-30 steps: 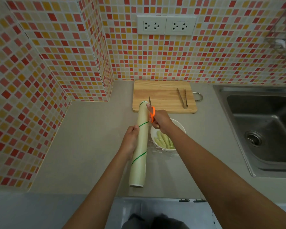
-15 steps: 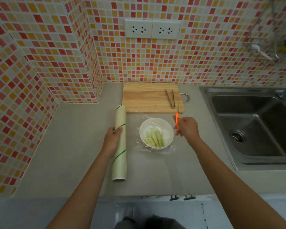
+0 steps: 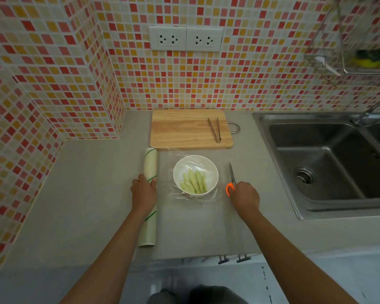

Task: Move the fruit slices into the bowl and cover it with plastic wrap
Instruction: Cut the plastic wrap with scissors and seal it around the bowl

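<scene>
Beside the wrapped bowl [image 3: 195,174], left hand [image 3: 143,190] gripped the wrap roll [image 3: 149,198] steadying it; right hand [image 3: 244,196] clasped scissors [image 3: 231,181] against the counter [image 3: 86,194], apparently parking them.

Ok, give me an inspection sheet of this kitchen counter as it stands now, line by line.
Surface: grey countertop, a clear film sheet spread over its middle toward the front edge.
Job's things: white bowl holds pale green fruit slices, plastic wrap drawn over it, edges crumpled around the base. Wrap roll lies left of the bowl.
Clutter: wooden cutting board behind the bowl, metal tongs lying on it.
Grips: left hand rests on the roll; right hand on orange-handled scissors, which lie right of the bowl.
Cables: nothing seen.
Surroundings: sink at right, two wall sockets, wire rack upper right.
</scene>
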`<action>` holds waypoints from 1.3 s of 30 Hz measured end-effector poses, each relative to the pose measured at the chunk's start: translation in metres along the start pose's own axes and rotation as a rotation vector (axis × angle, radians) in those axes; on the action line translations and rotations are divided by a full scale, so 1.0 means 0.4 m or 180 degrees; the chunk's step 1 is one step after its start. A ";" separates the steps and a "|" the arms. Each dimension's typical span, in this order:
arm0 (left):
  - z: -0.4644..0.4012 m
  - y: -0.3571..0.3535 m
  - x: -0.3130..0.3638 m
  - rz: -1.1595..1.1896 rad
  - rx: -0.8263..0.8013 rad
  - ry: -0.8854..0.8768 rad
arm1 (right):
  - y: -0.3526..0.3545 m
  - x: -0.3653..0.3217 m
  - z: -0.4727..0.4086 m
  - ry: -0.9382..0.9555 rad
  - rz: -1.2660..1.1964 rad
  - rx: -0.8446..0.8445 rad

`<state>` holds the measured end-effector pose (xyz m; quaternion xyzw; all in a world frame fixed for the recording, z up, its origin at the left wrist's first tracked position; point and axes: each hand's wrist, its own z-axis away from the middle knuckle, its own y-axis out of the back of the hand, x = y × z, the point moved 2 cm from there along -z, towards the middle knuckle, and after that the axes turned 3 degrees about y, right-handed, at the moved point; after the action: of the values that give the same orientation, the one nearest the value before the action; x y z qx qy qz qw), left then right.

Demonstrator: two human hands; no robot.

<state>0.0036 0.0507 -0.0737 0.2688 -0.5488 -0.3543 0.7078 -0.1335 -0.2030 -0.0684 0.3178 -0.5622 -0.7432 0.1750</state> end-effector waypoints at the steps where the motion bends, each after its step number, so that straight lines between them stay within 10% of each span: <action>1: 0.002 -0.001 0.000 -0.0119 0.0025 0.0009 | -0.001 -0.001 -0.002 0.0035 0.0047 -0.0013; 22: 0.011 0.005 -0.011 -0.0146 0.0436 -0.0094 | 0.014 0.027 -0.014 0.0068 0.0043 0.0138; 28: 0.029 0.009 0.130 0.0922 0.0577 -0.0982 | 0.055 -0.068 -0.037 0.0579 -0.2126 0.0552; 39: -0.032 -0.108 0.176 0.1388 -0.0216 0.0299 | 0.026 -0.166 -0.052 0.0316 -0.3401 -0.0113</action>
<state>0.0174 -0.0314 -0.0688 0.1361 -0.5481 -0.1983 0.8011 -0.0718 -0.1804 -0.0438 0.5915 -0.3006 -0.7221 -0.1958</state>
